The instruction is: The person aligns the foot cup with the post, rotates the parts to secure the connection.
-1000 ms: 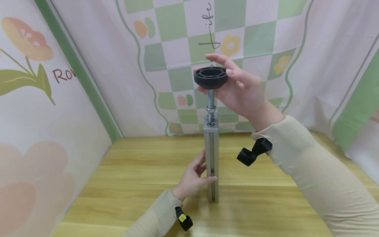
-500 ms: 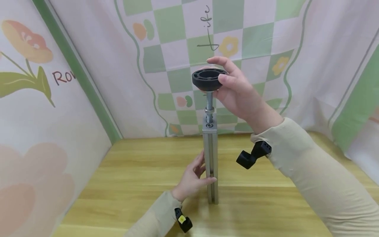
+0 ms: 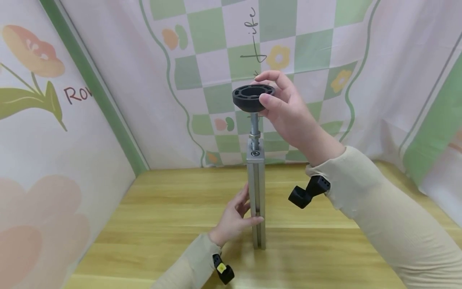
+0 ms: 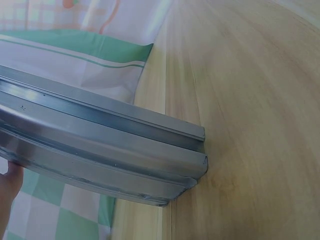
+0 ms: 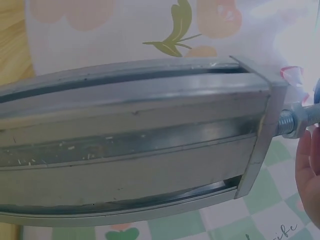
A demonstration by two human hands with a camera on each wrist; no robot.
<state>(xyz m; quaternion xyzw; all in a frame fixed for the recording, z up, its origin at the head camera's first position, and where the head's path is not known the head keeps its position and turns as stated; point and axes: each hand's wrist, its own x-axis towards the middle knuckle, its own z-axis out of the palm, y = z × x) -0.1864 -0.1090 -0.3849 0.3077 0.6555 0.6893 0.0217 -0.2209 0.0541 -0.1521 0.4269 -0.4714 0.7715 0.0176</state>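
Observation:
A slotted aluminium profile point(image 3: 256, 200) stands upright on the wooden table. Its end plate point(image 3: 255, 157) carries a threaded rod point(image 3: 254, 122) with a hex nut point(image 3: 254, 136) on it, topped by a round black levelling foot point(image 3: 249, 105). My left hand point(image 3: 232, 218) grips the profile low down, thumb across the near face and fingers behind. Up at the foot, my right hand point(image 3: 288, 106) holds the rim, thumb on the near side and other fingers partly hidden behind. The right wrist view shows the end plate and the hex nut point(image 5: 298, 120) close up, fingers beside them.
The wooden table point(image 3: 162, 208) runs back to a patterned curtain point(image 3: 213, 60) close behind the profile. Another printed curtain point(image 3: 43, 152) bounds the left side. Black camera mounts sit at both wrists, the right mount point(image 3: 306, 192) and the left mount point(image 3: 224, 269).
My right thumb has slid leftward along the foot's rim toward its near side, and the foot has shifted slightly left. The left hand keeps its place on the profile.

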